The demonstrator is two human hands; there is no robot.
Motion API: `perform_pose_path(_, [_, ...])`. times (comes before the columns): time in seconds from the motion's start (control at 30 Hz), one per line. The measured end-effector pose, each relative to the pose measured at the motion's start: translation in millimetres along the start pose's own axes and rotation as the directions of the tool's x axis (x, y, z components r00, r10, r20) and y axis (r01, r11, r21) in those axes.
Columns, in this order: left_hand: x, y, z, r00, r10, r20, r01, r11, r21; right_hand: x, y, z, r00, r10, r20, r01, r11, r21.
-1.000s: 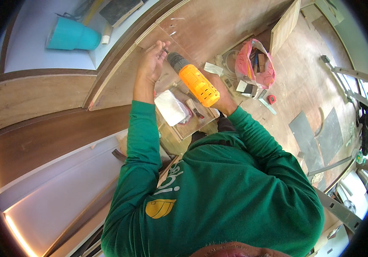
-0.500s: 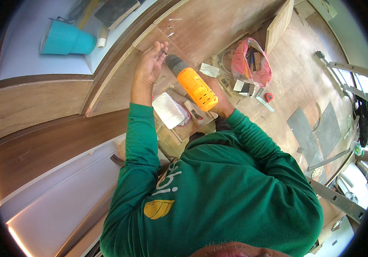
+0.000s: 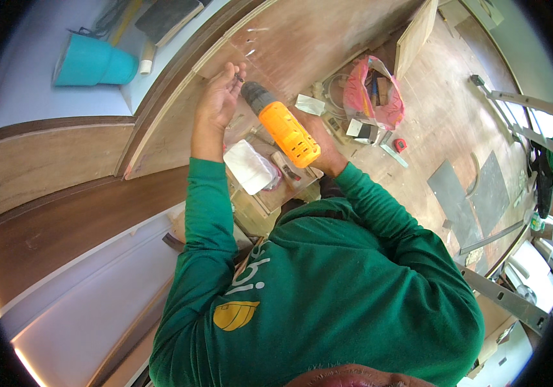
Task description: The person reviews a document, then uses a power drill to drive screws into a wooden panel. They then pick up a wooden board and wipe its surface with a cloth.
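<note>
Our right grip (image 3: 318,137) clasps the vented orange-and-black plastic drill (image 3: 288,132) while our left grip (image 3: 222,95) pinches the thin dark bit (image 3: 240,79) at its far end.

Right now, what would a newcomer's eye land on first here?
First, the orange drill near the centre, gripped in the right hand and pointing toward the left hand. Next, the turquoise cup on the white shelf at upper left. Then the pink bag, above and right of the drill.
</note>
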State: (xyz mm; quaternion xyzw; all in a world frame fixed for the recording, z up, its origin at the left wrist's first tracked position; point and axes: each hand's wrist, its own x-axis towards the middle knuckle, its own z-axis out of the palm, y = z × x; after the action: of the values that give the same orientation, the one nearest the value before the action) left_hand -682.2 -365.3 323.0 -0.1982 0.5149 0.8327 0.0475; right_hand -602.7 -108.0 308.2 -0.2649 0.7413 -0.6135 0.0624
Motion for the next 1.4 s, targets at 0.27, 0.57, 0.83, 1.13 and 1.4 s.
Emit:
perform_pose_path(0.27, [-26.1, -4.8, -13.7, 0.985, 0.142, -0.097, -0.091, 0.907, 0.411, 2.8, 8.7, -1.5, 0.998, -0.069, 0.006, 0.069, 0.987, -0.143])
perform_pose_path(0.57, [-8.7, -66.9, 7.2, 0.495, 0.868, -0.048, -0.411, 0.282, 0.867, -1.4, 15.5, 1.7, 0.997, 0.066, -0.026, -0.071, 0.968, -0.241])
perform_pose_path(0.83, [36.0, -96.1, 11.4, 0.287, 0.937, -0.199, -0.521, 0.327, 0.788, -30.8, 50.5, 16.5, 0.984, -0.062, -0.165, 0.037, 0.988, -0.149])
perform_pose_path(1.13, [41.7, -107.7, 15.0, 0.203, 0.975, -0.096, -0.641, 0.206, 0.74, -19.5, 137.1, 13.8, 0.946, -0.202, -0.252, 0.185, 0.978, -0.092])
perform_pose_path(1.4, [40.6, -106.7, 7.0, 0.224, 0.972, -0.076, -0.667, 0.209, 0.715, 33.4, 128.2, 22.5, 0.949, -0.255, -0.186, 0.259, 0.966, -0.003])
